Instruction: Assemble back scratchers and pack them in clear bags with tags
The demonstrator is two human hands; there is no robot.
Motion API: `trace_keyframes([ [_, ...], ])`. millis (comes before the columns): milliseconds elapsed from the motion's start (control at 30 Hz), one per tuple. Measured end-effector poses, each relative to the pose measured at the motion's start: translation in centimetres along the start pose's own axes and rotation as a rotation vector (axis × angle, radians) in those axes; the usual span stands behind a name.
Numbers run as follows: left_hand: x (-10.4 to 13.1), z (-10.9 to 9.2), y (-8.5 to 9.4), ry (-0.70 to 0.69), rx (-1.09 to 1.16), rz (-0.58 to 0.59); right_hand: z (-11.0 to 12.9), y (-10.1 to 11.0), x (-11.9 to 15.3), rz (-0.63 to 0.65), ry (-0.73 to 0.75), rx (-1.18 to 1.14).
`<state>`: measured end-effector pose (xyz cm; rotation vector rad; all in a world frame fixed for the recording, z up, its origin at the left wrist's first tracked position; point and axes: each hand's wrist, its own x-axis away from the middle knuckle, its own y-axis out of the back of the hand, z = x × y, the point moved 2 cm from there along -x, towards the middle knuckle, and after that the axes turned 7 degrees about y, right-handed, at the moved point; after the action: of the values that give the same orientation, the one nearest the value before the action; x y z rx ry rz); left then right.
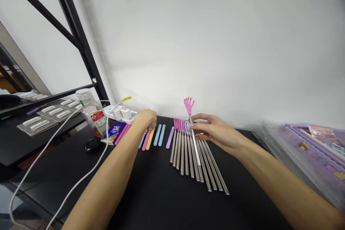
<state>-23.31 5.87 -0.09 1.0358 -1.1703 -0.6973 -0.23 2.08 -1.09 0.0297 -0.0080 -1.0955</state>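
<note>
Raised in my right hand (208, 129) is a back scratcher (194, 140) with a pink claw head and a bare metal rod, pinched between thumb and fingers. Beneath it, several metal back scratchers (182, 154) with pink, purple and blue heads lie side by side on the black table (161, 194). My left hand (145, 119) is closed above a row of coloured handle sleeves, beside a yellow sleeve (150, 139); its fingertips are mostly hidden. Blue sleeves (161, 135) and a purple sleeve (170, 137) lie between my hands.
At the left stand a clear plastic jar (94, 115), a blue packet (114, 131), a black mouse (92, 145) and white chargers (122, 114). A white cable (81, 179) loops across the left. A purple box (318, 154) in clear plastic sits at the right, and a wall rises behind.
</note>
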Motion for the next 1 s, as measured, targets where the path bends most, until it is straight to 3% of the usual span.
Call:
trace_keyframes([
  [100,0.3,-0.2,-0.2,0.039,-0.045,0.092,0.2,0.2,0.1,-0.002,0.009,0.009],
  [267,0.6,-0.5,-0.5,0.035,-0.039,0.137,0.0,0.9,0.2,-0.023,0.020,0.003],
  [733,1.6,-1.1,-0.3,-0.101,0.081,0.249,-0.4,1.7,0.0,-0.052,0.008,0.006],
  [1000,1.0,-1.5,-1.0,-0.124,0.044,0.233,-0.3,1.7,0.2,-0.033,0.010,0.005],
])
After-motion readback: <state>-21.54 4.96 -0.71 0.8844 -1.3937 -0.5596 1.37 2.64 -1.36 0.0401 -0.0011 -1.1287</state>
